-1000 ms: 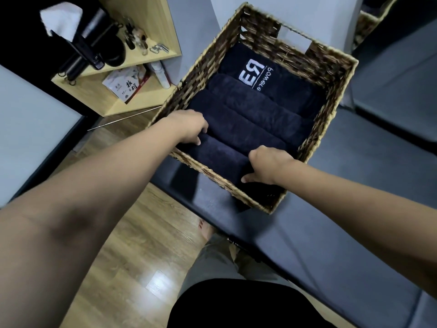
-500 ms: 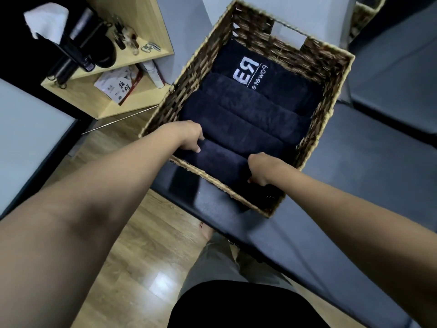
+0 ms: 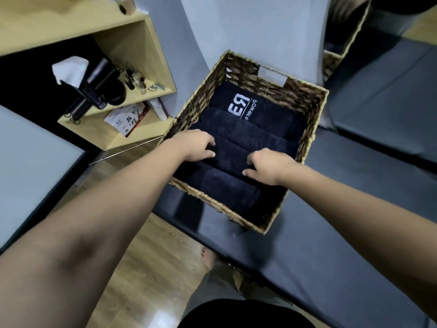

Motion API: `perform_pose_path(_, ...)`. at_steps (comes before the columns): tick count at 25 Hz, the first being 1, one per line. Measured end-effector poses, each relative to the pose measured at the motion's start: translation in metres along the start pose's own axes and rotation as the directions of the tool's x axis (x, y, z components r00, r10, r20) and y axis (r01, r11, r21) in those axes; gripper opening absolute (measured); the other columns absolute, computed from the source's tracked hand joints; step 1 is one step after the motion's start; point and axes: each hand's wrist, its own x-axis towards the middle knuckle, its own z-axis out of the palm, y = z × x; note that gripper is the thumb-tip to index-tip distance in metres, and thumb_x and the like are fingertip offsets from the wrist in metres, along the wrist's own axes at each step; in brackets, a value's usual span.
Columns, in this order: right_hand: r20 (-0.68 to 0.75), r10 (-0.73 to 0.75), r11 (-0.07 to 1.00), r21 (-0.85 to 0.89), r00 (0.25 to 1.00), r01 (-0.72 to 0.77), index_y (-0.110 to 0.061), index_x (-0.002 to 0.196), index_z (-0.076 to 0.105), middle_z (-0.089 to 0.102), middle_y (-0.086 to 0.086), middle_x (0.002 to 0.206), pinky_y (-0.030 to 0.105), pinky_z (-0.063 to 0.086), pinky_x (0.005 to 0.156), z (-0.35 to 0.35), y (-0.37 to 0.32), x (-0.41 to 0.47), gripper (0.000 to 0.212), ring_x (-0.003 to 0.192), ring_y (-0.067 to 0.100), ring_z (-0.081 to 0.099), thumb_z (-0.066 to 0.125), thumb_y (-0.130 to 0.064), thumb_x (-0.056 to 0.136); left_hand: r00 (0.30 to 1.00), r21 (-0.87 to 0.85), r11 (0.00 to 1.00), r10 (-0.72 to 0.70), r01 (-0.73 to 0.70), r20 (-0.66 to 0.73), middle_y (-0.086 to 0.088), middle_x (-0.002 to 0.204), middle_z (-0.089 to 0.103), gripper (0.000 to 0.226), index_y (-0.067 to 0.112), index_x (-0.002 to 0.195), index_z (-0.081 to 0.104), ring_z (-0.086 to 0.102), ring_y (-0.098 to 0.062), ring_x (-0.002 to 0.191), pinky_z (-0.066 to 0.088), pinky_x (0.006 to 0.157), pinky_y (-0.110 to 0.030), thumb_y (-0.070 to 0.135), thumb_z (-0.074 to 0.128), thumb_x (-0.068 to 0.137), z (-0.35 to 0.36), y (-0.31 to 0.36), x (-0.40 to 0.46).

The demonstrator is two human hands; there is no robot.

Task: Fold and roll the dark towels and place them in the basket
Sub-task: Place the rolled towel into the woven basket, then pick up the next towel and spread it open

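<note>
A woven wicker basket (image 3: 305, 98) stands on a dark grey cushioned bench (image 3: 331, 245). Several rolled dark towels lie side by side inside it; the farthest towel (image 3: 272, 114) bears a white logo. Both my hands reach into the basket. My left hand (image 3: 196, 145) grips the left end of the second-nearest rolled towel (image 3: 230, 157), fingers and thumb curled on it. My right hand (image 3: 267, 164) curls over the same roll's right part, thumb on its near side. The nearest rolled towel (image 3: 220, 188) lies untouched against the front wall.
A wooden shelf unit (image 3: 142, 55) with a tissue box, dark bottles and small items stands to the left. A second wicker basket (image 3: 331, 60) sits at the back right. Wooden floor (image 3: 146, 268) lies below the bench edge, with my legs in view.
Both hands have left the nearest roll and shifted farther in, onto the roll behind it. The view has drawn back and tilted, showing more of the bench.
</note>
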Motion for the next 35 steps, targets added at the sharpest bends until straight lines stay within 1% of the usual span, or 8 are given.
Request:
perform_pose_path(3,-0.263,-0.007,0.992,0.123,0.965,0.04,-0.014,0.123,0.061,0.065,0.01,0.12,0.042,0.052,0.089,-0.032,0.013,-0.004,0.044,0.112,0.031,0.061,0.052,-0.05,0.099,0.97,-0.078,0.997,-0.037,0.019,-0.242,0.003,0.142,0.056,0.05,0.03,0.143,0.05,0.053,-0.024,0.13,0.047,0.101,-0.044,0.057,0.041,0.101,-0.031,0.028,0.001)
perform_pose_path(6,-0.452,0.069,0.975,0.221,0.89,0.037,-0.012,0.136,0.054,0.057,0.011,0.132,0.047,0.047,0.101,-0.06,0.032,-0.016,0.053,0.122,0.032,0.055,0.047,-0.051,0.101,0.9,-0.199,0.979,-0.056,-0.034,-0.432,0.001,0.154,0.044,0.057,0.027,0.151,0.041,0.043,-0.024,0.14,0.041,0.11,-0.046,0.057,0.037,0.103,-0.061,0.061,0.002)
perform_pose_path(9,-0.625,0.139,0.968,0.25,0.768,0.028,-0.013,0.146,0.045,0.046,0.011,0.145,0.049,0.042,0.106,-0.084,0.053,-0.039,0.058,0.129,0.036,0.048,0.045,-0.051,0.102,0.848,-0.256,0.952,0.006,-0.167,-0.53,0.0,0.166,0.024,0.06,0.023,0.157,0.032,0.025,-0.022,0.152,0.026,0.122,-0.043,0.05,0.039,0.105,-0.093,0.091,-0.001)
perform_pose_path(11,-0.695,0.193,0.961,0.278,0.693,0.011,-0.017,0.15,0.041,0.037,0.009,0.153,0.053,0.043,0.104,-0.095,0.065,-0.059,0.059,0.131,0.04,0.043,0.044,-0.051,0.102,0.799,-0.239,0.926,0.099,-0.292,-0.594,0.0,0.168,0.02,0.058,0.023,0.157,0.032,0.022,-0.022,0.153,0.022,0.124,-0.044,0.046,0.04,0.105,-0.113,0.109,-0.006)
perform_pose_path(17,-0.749,0.333,0.938,0.326,0.574,-0.119,-0.018,0.153,0.034,0.03,0.008,0.158,0.053,0.044,0.1,-0.1,0.096,-0.126,0.062,0.131,0.041,0.042,0.042,-0.053,0.103,0.697,-0.065,0.931,0.222,-0.36,-0.682,0.004,0.167,0.022,0.061,0.031,0.156,0.032,0.023,-0.02,0.151,0.027,0.121,-0.045,0.054,0.043,0.101,-0.155,0.168,-0.023)
perform_pose_path(25,-0.737,0.541,0.835,0.41,0.406,-0.368,-0.016,0.145,0.044,0.044,0.004,0.146,0.05,0.052,0.085,-0.055,0.101,-0.215,0.06,0.118,0.037,0.051,0.046,-0.055,0.1,0.636,0.111,0.84,0.483,-0.532,-0.602,0.003,0.166,0.024,0.065,0.029,0.156,0.035,0.019,-0.021,0.154,0.019,0.123,-0.042,0.058,0.047,0.099,-0.146,0.249,-0.038)
perform_pose_path(30,-0.667,0.68,0.689,0.437,0.305,-0.578,-0.019,0.152,0.039,0.034,0.006,0.159,0.049,0.049,0.092,0.004,0.107,-0.298,0.066,0.127,0.035,0.048,0.043,-0.059,0.1,0.564,0.372,0.743,0.667,-0.556,-0.488,0.001,0.167,0.022,0.065,0.029,0.156,0.032,0.017,-0.024,0.154,0.012,0.124,-0.053,0.062,0.034,0.1,-0.104,0.331,-0.052)
perform_pose_path(35,-0.557,0.821,0.476,0.546,0.125,-0.69,-0.02,0.154,0.035,0.026,0.006,0.164,0.05,0.046,0.095,0.07,0.131,-0.412,0.068,0.134,0.036,0.042,0.039,-0.061,0.1,0.412,0.434,0.565,0.819,-0.702,-0.4,0.003,0.168,0.019,0.064,0.03,0.157,0.03,0.013,-0.022,0.155,0.01,0.125,-0.051,0.061,0.033,0.101,-0.077,0.46,-0.097)
